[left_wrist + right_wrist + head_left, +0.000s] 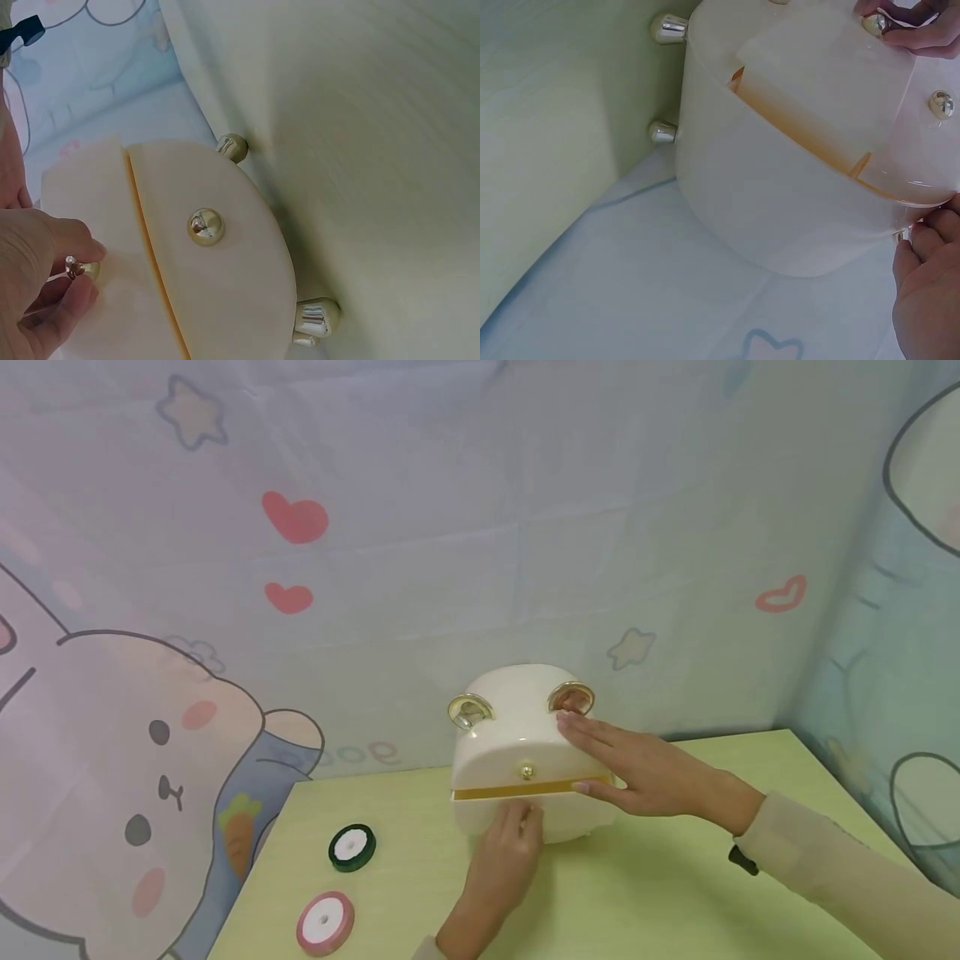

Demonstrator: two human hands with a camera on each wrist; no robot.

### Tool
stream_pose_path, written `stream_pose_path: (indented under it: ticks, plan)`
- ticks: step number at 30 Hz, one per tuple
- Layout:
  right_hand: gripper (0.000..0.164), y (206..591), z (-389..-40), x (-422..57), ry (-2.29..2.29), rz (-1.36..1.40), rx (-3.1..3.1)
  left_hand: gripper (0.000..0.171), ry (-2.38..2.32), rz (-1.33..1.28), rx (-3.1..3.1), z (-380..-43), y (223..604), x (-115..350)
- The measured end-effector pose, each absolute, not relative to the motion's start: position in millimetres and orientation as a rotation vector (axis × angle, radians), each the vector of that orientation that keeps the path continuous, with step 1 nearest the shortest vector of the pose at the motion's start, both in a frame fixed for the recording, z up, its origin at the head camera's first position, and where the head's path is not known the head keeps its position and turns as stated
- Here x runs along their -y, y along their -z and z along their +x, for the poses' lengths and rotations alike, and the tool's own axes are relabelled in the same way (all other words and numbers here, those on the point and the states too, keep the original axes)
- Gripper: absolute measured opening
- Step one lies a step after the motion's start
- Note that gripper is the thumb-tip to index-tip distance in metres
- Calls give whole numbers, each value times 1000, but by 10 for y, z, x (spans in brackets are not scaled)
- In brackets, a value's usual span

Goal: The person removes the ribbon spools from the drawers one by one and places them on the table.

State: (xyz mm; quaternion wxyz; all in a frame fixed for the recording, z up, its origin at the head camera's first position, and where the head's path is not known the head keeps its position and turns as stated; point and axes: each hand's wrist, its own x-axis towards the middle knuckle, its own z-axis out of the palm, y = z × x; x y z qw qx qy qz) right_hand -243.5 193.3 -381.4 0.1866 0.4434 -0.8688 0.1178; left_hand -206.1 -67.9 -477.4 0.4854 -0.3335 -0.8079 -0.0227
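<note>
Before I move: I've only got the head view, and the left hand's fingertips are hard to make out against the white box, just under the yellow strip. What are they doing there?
Observer: In the left wrist view, the left hand pinches a small gold knob between thumb and fingers.
Operator: Is there another one below it that I can't see?
Observer: Yes, a lower knob on the front of the box, nearer the table; nothing grips it.
</note>
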Motion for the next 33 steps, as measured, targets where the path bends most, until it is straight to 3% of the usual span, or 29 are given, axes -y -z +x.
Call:
stream_pose_path:
  ticks: [5,33]
  plan:
    - [78,3817,-2441,-1925,-346,1250,2459,9,96,-805,1972,-2092,4776,683]
    - [79,3821,-2444,-1939,-369,1227,2491,25,118,-774,2003,-2242,4801,618]
